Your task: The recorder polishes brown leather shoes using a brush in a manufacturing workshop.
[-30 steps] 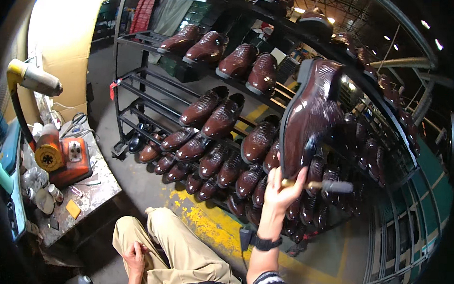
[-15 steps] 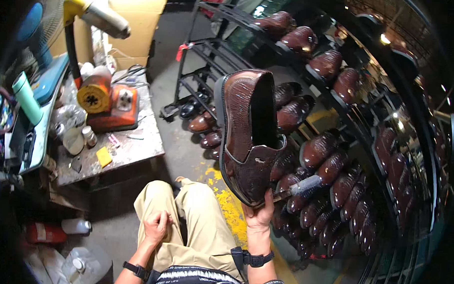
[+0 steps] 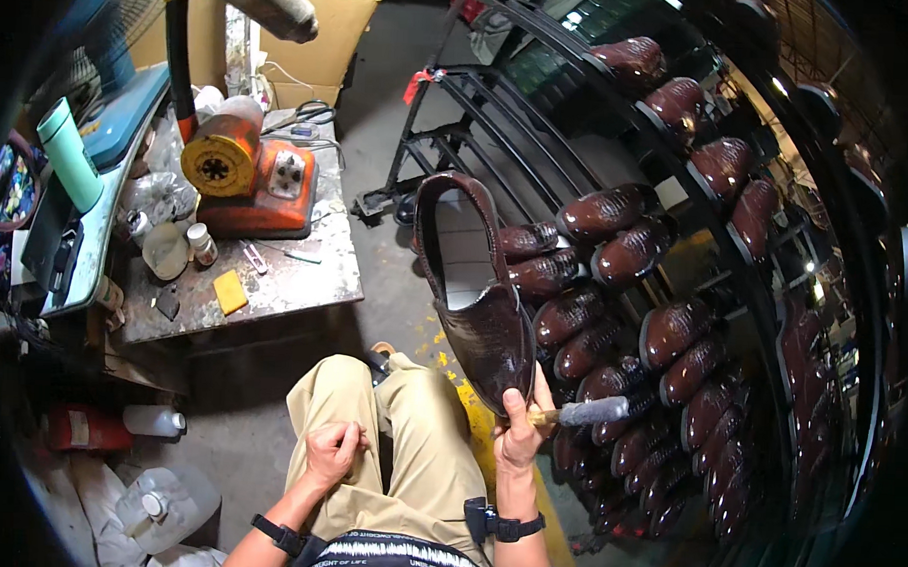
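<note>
In my right hand (image 3: 519,426) is a glossy dark brown slip-on shoe (image 3: 475,334), gripped by its toe with the thumb on top. It stands tilted up, its opening facing me and a pale insole showing inside. The same hand also holds a thin tool (image 3: 592,410) with a wooden handle and a grey, wrapped-looking end pointing right; its exact kind cannot be told. My left hand (image 3: 334,451) rests on my left thigh, fingers curled into a loose fist, with nothing visible in it.
Black metal racks (image 3: 480,104) with many glossy brown shoes (image 3: 617,211) fill the right side. At left, a worn workbench (image 3: 304,278) carries an orange machine (image 3: 262,192), scissors (image 3: 305,113), a small bottle (image 3: 202,243) and a yellow block (image 3: 230,291). A plastic jug (image 3: 171,509) stands lower left.
My right hand has turned the shoe, so its opening and pale insole now face me. The shoe sits slightly lower. The view has shifted; my left hand stays on the thigh.
</note>
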The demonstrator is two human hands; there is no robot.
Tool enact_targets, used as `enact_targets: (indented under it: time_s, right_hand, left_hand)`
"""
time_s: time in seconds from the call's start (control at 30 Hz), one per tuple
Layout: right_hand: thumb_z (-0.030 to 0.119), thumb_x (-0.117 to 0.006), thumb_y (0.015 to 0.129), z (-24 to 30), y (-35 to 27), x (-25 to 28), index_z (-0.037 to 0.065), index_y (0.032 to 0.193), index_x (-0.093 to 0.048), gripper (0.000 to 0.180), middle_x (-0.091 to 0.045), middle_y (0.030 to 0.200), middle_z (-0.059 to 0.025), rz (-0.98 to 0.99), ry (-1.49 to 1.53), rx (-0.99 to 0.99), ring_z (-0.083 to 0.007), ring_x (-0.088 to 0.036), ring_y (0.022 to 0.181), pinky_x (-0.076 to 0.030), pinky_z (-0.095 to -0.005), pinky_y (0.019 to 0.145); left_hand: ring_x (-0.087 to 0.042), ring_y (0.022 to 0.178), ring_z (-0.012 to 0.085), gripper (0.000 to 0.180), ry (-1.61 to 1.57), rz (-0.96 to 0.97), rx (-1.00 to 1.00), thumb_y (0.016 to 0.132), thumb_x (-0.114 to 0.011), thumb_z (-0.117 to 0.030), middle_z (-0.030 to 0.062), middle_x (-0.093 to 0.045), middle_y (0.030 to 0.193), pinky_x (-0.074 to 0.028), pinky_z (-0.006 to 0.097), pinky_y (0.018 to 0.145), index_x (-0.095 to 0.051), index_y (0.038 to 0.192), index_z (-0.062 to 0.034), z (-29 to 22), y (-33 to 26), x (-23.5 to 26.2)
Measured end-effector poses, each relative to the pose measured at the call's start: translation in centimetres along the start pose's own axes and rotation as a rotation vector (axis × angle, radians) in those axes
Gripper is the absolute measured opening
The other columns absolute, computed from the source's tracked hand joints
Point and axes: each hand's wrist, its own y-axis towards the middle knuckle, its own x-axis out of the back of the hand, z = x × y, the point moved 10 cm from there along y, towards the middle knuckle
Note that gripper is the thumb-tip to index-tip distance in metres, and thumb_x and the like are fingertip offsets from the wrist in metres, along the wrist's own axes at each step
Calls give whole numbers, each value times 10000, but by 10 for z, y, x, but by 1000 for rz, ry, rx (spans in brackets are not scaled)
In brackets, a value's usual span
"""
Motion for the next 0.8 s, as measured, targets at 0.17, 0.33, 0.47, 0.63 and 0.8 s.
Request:
enact_targets:
  time_s: [0.17,0.33,0.47,0.63,0.8]
  right_hand:
    - [132,-671,758,-15,14,-24,-11,1222,-483,520,-589,1028,-48,17,-24,-65,-30,-494,623,-330,-144,405]
    - [49,-638,771,-28,62,-70,-30,1173,-526,425,-608,994,-73,117,-26,6,-81,-548,677,-435,-191,528]
    - [28,-591,805,-29,104,-129,-45,1119,-551,325,-624,991,-103,222,-130,236,-164,-598,845,-478,-280,793]
    - [65,-686,759,-47,152,-191,-45,1152,-540,433,-609,1065,-125,226,-167,219,-182,-554,958,-410,-301,881]
    - [88,-694,753,-29,177,-249,-32,1045,-590,332,-642,938,-114,223,-174,428,-182,-580,828,-444,-306,785]
  left_hand:
    - [-620,522,161,233,3,12,-17,862,-519,-95,68,-630,585,-485,272,499,-627,680,2,-3,3,1]
    - [-614,499,161,235,-30,14,-23,853,-523,-73,69,-622,562,-487,270,488,-627,659,10,-4,7,4]
    - [-614,485,166,227,-16,21,-56,839,-537,-68,66,-624,559,-491,278,485,-630,646,7,-4,10,6]
    - [-618,489,156,208,-27,19,-77,827,-550,-61,56,-630,565,-501,271,498,-634,647,0,1,12,8]
    - [-622,499,135,197,-67,5,-38,825,-554,-49,51,-633,578,-507,258,503,-635,652,-1,8,12,10]
